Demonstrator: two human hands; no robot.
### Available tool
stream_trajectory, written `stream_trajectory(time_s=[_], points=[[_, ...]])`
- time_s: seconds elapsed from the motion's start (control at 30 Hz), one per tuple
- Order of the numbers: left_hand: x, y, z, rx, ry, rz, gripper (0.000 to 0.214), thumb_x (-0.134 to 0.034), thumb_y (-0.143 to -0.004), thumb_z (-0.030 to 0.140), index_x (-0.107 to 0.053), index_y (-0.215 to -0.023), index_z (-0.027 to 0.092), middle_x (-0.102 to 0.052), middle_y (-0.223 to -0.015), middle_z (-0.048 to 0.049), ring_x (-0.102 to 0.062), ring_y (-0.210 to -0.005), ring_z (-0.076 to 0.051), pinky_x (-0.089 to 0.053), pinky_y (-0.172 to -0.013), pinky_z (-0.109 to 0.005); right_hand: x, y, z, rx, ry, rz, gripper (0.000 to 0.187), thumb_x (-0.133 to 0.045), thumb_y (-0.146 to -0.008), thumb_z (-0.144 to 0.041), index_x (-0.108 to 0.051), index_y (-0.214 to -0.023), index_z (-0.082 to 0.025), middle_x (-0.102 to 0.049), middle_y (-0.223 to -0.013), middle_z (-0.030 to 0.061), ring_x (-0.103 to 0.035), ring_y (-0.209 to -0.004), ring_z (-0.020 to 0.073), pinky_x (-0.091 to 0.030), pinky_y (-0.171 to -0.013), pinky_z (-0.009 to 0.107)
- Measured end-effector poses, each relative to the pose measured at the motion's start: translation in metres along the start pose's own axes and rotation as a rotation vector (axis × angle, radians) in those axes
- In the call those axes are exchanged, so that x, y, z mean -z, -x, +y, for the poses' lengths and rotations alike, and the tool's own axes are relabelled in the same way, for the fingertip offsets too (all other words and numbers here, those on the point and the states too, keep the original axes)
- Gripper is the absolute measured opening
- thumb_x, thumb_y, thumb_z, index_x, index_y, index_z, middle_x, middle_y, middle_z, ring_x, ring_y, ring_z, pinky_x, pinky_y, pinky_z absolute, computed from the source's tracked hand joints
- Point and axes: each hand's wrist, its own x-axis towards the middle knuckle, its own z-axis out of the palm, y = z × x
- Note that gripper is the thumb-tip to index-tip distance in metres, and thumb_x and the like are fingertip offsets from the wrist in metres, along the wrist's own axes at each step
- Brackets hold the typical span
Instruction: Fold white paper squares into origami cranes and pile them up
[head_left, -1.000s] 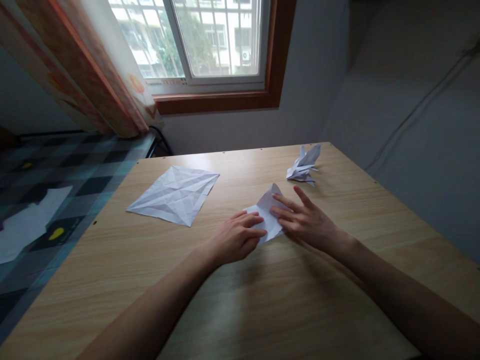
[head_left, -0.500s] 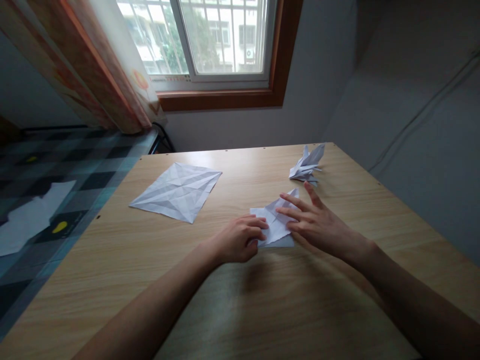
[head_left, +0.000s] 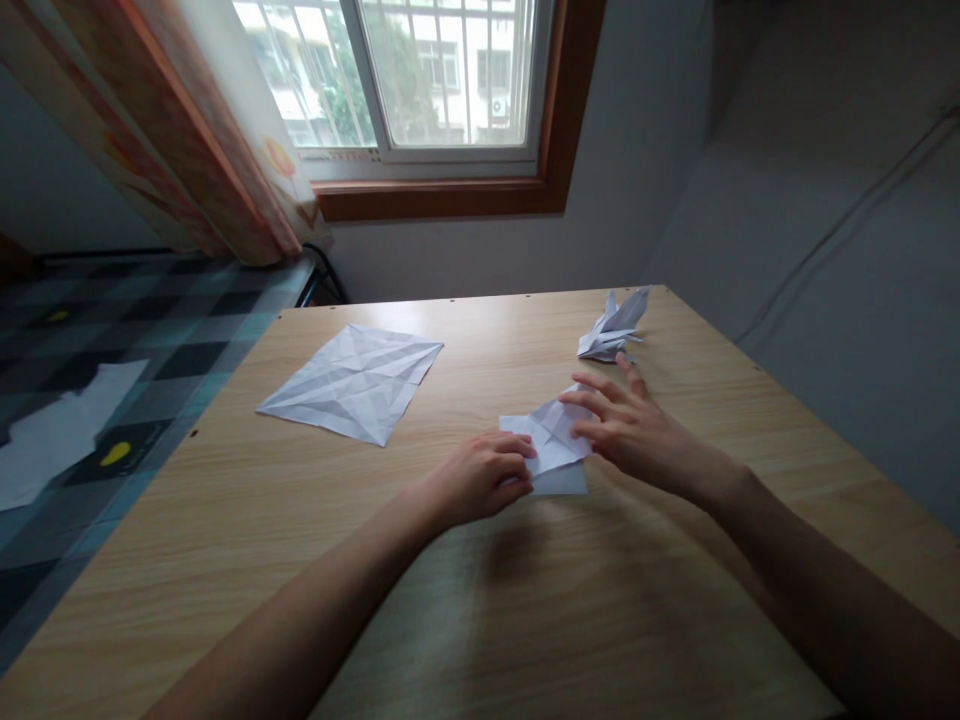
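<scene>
A partly folded white sheet of paper [head_left: 555,452] lies on the wooden table, with a raised flap pointing up and to the right. My left hand [head_left: 484,475] is closed on its left edge, fingers curled over the top and thumb near the lower edge. On the right flap rests my right hand [head_left: 626,425], open, with its fingers spread and its thumb hidden beneath. Just beyond its fingertips stands a folded paper figure [head_left: 611,330] with pointed parts. A creased square of paper [head_left: 356,380] lies flat at the back left.
The table [head_left: 450,620] has its far edge below the window [head_left: 450,80]. To the left is a surface with a checked cloth [head_left: 202,330], bearing loose white paper [head_left: 60,440]. A patterned curtain [head_left: 172,130] hangs at the upper left, and walls stand behind and to the right.
My right hand has slid slightly up and to the right across the flap, uncovering more of the paper's lower right. My left hand has stayed almost in place.
</scene>
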Motion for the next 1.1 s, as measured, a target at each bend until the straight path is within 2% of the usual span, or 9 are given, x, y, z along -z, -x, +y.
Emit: stream_trajectory(time_s=[0.23,0.4,0.5,0.6,0.8,0.87,0.93,1.03,1.1], points=[[0.001,0.002,-0.002,-0.013,-0.009,-0.017,0.016,-0.057,-0.090,0.024,-0.068,-0.080,0.019,-0.072,-0.109,-0.0066,-0.064,-0.115,-0.022,-0.048,-0.100,-0.034,0.005,-0.009,0.033,-0.047,-0.169,-0.074,0.014,-0.063,-0.087,-0.017,-0.073,-0.083,-0.026,-0.061,-0.132,0.0063,-0.041,-0.136,0.0348,-0.016,-0.108,0.072],[0.001,0.001,0.000,0.038,-0.059,-0.048,0.015,-0.054,-0.089,0.022,-0.064,-0.100,0.018,-0.070,-0.112,-0.0093,-0.064,-0.112,-0.023,-0.050,-0.097,-0.037,-0.006,-0.014,0.037,-0.193,-0.272,0.022,0.011,-0.061,-0.089,-0.029,-0.068,-0.095,-0.023,-0.058,-0.133,0.0115,-0.042,-0.135,0.0347,-0.023,-0.109,0.067],[0.003,0.001,0.003,0.071,-0.124,-0.076,0.038,-0.056,-0.087,0.022,-0.054,-0.125,0.016,-0.066,-0.118,-0.0117,-0.064,-0.106,-0.024,-0.052,-0.091,-0.038,-0.021,-0.010,0.026,-0.366,-0.383,0.184,0.041,-0.065,-0.085,-0.033,-0.055,-0.124,-0.021,-0.046,-0.144,0.0162,-0.040,-0.136,0.0345,-0.030,-0.110,0.061],[0.005,0.000,0.006,0.010,-0.220,-0.099,0.036,-0.051,-0.092,0.024,-0.057,-0.127,0.020,-0.058,-0.135,-0.0113,-0.060,-0.116,-0.024,-0.047,-0.098,-0.040,-0.039,-0.004,0.007,-0.582,-0.492,0.312,0.081,-0.070,-0.078,-0.040,-0.031,-0.146,-0.022,-0.037,-0.150,0.0177,-0.035,-0.140,0.0361,-0.035,-0.108,0.058],[0.007,-0.003,0.014,-0.025,-0.365,-0.198,0.043,-0.049,-0.094,0.048,-0.059,-0.126,0.020,-0.053,-0.144,-0.0077,-0.056,-0.117,-0.029,-0.044,-0.094,-0.045,-0.060,-0.001,-0.016,-0.806,-0.786,0.270,0.089,-0.075,-0.072,-0.037,-0.031,-0.147,-0.020,-0.061,-0.124,0.0152,-0.058,-0.115,0.0335,-0.042,-0.102,0.056],[0.009,-0.003,0.015,-0.033,-0.364,-0.207,0.045,-0.050,-0.093,0.048,-0.059,-0.127,0.020,-0.055,-0.142,-0.0071,-0.056,-0.115,-0.029,-0.043,-0.093,-0.045,-0.055,-0.004,-0.008,-0.738,-0.906,0.296,0.087,-0.074,-0.073,-0.033,-0.031,-0.148,-0.023,-0.062,-0.122,0.0125,-0.061,-0.110,0.0296,-0.047,-0.098,0.051],[0.009,-0.003,0.015,-0.048,-0.346,-0.205,0.043,-0.051,-0.093,0.047,-0.060,-0.126,0.020,-0.057,-0.141,-0.0069,-0.055,-0.116,-0.028,-0.041,-0.094,-0.044,-0.044,-0.006,0.009,-0.506,-0.976,0.308,0.082,-0.076,-0.072,-0.031,-0.037,-0.144,-0.027,-0.055,-0.135,0.0115,-0.057,-0.119,0.0275,-0.047,-0.100,0.047],[0.010,-0.003,0.014,-0.071,-0.302,-0.193,0.038,-0.053,-0.092,0.043,-0.061,-0.123,0.022,-0.060,-0.137,-0.0058,-0.055,-0.118,-0.027,-0.039,-0.098,-0.042,-0.021,-0.013,0.041,-0.261,-0.954,0.162,0.053,-0.069,-0.079,-0.029,-0.054,-0.130,-0.027,-0.047,-0.145,0.0101,-0.048,-0.131,0.0258,-0.049,-0.099,0.043],[0.011,-0.003,0.013,-0.077,-0.277,-0.185,0.035,-0.054,-0.092,0.040,-0.061,-0.122,0.023,-0.062,-0.134,-0.0047,-0.055,-0.119,-0.027,-0.039,-0.098,-0.042,-0.007,-0.022,0.058,-0.160,-0.868,0.016,0.029,-0.063,-0.085,-0.026,-0.066,-0.114,-0.024,-0.053,-0.141,0.0094,-0.049,-0.131,0.0250,-0.046,-0.102,0.042]])
